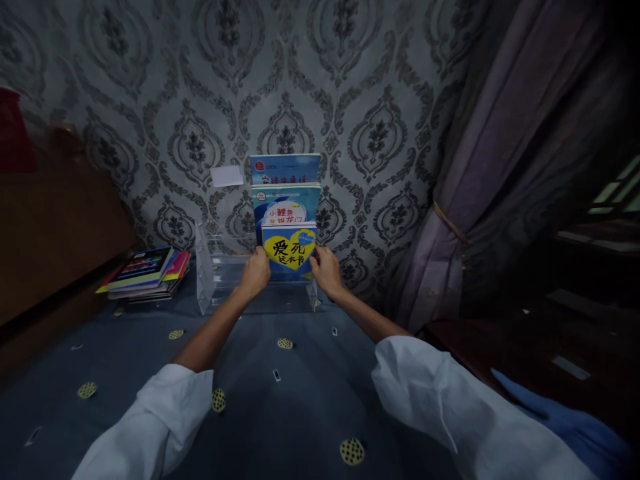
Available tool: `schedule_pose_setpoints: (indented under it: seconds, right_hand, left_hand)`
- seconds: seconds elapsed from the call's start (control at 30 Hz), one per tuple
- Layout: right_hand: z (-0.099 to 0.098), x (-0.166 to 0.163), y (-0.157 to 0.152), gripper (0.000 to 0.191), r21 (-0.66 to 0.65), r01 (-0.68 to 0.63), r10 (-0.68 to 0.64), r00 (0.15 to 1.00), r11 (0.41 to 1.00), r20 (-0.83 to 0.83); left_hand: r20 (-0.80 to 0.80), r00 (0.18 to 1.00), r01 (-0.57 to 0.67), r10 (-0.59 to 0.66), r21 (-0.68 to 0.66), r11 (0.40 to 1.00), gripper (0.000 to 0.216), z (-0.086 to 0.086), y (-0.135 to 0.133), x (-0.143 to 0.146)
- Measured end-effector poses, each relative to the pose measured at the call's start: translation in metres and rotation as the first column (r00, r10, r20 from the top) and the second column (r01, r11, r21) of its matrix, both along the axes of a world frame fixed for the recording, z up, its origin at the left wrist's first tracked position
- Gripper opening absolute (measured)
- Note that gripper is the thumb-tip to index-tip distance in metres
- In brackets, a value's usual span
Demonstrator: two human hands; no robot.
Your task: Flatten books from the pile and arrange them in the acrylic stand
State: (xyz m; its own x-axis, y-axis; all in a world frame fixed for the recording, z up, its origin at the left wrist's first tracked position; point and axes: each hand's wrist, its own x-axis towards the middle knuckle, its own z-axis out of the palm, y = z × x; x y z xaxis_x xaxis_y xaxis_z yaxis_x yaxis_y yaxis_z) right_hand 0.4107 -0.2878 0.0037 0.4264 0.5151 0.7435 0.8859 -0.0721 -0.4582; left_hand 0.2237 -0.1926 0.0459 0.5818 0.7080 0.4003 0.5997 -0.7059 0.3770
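Note:
A blue book with a yellow heart on its cover is gripped at both side edges. My left hand is closed on its left edge, and my right hand pinches the right one. The book stands upright at the front right of a clear acrylic rack. Behind it, a teal-blue book rises one step higher, its lower part covered. Highest at the back is another blue book, of which only the top shows. Whether the front book rests on the rack I cannot tell.
Left of the rack lies a stack of books. A white card is against the patterned wall. The dark blue sheet bears yellow dotted shapes. A brown headboard is at left, a tied purple curtain at right.

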Motion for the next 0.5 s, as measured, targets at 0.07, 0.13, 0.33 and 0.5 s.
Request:
schedule_pose_setpoints:
  seconds: [0.07,0.13,0.33,0.5]
  right_hand:
    - [-0.0006,-0.0001,0.0004,0.024,0.003,0.006,-0.006,1.0,1.0,-0.006]
    - [-0.0005,-0.0007,0.0005,0.027,-0.003,0.019,-0.019,1.0,1.0,-0.017]
    - [0.0,-0.0006,-0.0009,0.032,-0.031,0.004,-0.005,0.999,1.0,-0.04]
    - [-0.0028,0.0024,-0.0023,0.034,-0.02,-0.028,0.028,0.999,0.999,-0.04]
  left_hand:
    - [0.004,1.0,0.004,-0.004,-0.004,1.0,0.016,0.0,0.0002,-0.0003]
    - [0.007,1.0,0.009,-0.009,-0.008,1.0,0.016,-0.0004,0.0007,-0.0006]
    - [0.015,0.999,0.048,-0.048,-0.012,0.999,0.016,-0.0017,0.0041,-0.0029]
    - [0.024,0.997,0.075,-0.075,-0.013,0.997,0.016,-0.0021,0.0074,-0.0046]
